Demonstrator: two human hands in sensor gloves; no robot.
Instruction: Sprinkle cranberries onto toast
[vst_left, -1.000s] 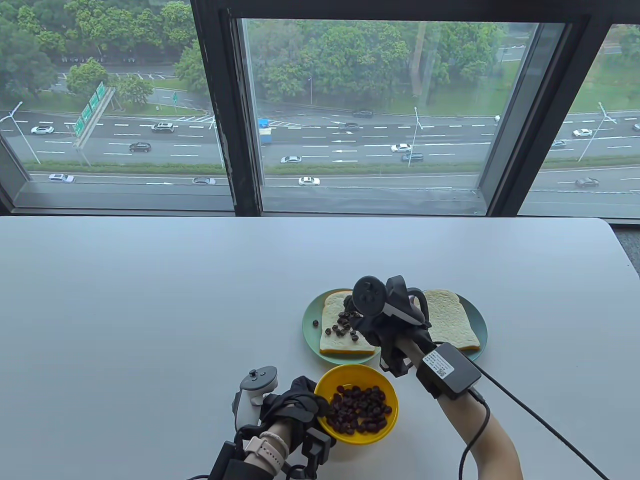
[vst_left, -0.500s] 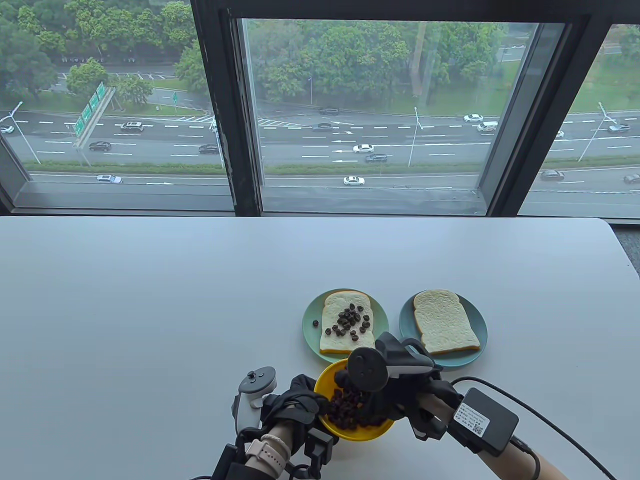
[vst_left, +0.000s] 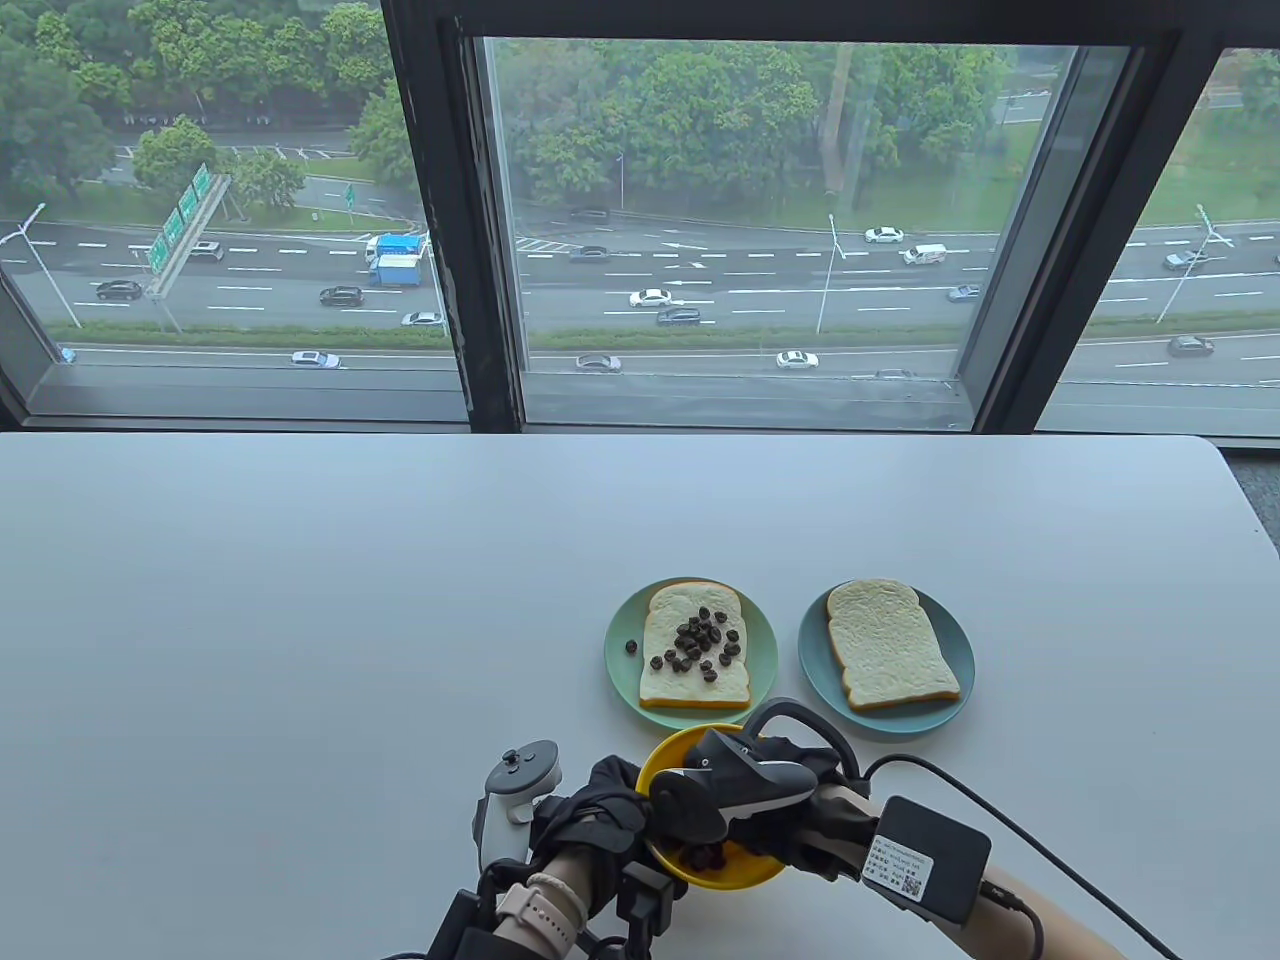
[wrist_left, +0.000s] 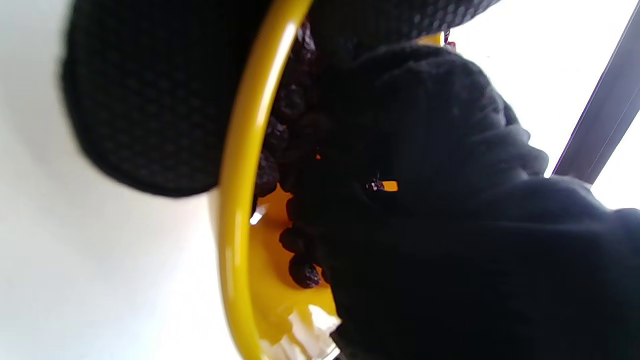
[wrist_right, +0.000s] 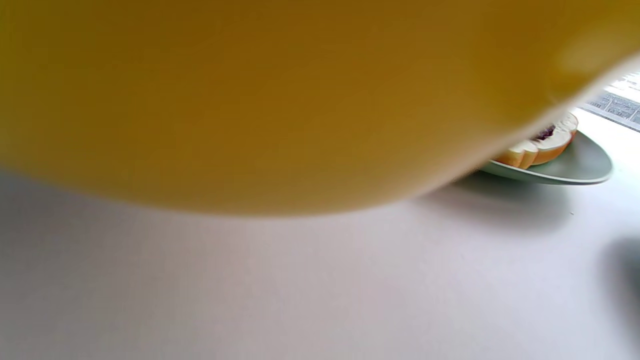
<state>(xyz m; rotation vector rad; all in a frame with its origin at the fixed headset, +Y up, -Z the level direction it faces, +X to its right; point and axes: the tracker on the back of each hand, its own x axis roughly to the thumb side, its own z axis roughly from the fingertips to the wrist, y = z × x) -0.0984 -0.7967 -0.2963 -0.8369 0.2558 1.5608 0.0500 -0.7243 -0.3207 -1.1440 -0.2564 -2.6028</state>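
Yellow bowl (vst_left: 668, 760) between both hands, plain toast (vst_left: 888, 643) beyond.

A pale table by a high window over a busy road

The white table (vst_left: 300, 600) runs up to a wide window (vst_left: 730, 230) with dark frames; a thick dark mullion (vst_left: 450, 220) divides the left pane from the middle one, and a slanted one (vst_left: 1040, 250) stands to the right. Outside and far below lies a multi-lane highway (vst_left: 700, 290) with cars, a blue truck (vst_left: 397, 258) and green road signs (vst_left: 185, 215), backed by leafy trees (vst_left: 700, 110). Soft, even daylight falls on the tabletop. A strip of grey floor (vst_left: 1262, 500) shows past the table's right corner.
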